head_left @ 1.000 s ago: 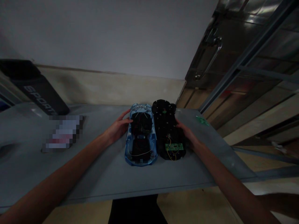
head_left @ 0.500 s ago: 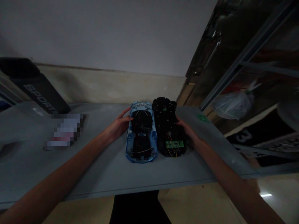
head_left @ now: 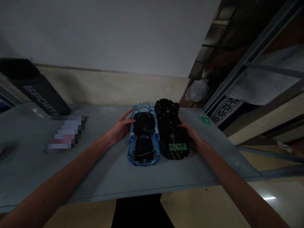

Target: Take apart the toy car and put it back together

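Left grip holding edge of blue plastic toy-car shell | right grip touching black plastic chassis, closure can't tell | both side by side on grey counter | risk: thin yellow wire looped on chassis could snag if pieces slide together

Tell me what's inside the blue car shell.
Inside the blue car shell sit dark parts, with a pale wire curving across the near end. Whatever lies beneath the dark parts is covered.
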### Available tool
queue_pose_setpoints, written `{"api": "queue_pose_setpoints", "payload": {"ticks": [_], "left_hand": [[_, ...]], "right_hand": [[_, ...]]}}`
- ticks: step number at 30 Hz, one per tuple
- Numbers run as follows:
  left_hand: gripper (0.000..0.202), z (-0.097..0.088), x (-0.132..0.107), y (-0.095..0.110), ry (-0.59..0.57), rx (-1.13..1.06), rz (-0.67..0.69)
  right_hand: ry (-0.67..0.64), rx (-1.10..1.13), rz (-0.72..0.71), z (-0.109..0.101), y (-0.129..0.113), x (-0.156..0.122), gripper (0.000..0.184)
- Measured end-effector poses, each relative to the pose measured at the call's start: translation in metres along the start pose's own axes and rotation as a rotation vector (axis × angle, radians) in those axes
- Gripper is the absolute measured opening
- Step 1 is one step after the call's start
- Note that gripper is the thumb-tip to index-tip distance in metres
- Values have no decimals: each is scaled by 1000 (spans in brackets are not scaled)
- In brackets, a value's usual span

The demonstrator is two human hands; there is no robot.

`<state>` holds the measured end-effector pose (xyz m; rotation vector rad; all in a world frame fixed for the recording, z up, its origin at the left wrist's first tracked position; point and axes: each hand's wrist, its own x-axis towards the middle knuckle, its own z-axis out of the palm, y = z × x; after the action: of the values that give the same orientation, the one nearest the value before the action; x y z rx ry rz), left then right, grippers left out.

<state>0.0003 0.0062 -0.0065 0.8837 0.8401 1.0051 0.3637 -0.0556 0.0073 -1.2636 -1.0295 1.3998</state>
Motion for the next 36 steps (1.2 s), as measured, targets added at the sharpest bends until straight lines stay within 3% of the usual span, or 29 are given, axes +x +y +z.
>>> {"api": "queue_pose_setpoints", "payload": {"ticks": [14, 22, 27, 36], "left_hand": [[85, 2, -1, 1, -13, -35, -2], [89, 4, -3, 4, -27, -44, -18], [95, 7, -5, 6, 20, -3, -23], [91, 4, -2, 3, -20, -26, -1]], "right_hand": [[-5, 18, -10, 2, 0, -2, 67], [-23, 51, -6, -1, 1, 0, 52], [-2, 51, -14, -2, 3, 1, 52], [-5, 52, -25, -1, 5, -1, 48]]}}
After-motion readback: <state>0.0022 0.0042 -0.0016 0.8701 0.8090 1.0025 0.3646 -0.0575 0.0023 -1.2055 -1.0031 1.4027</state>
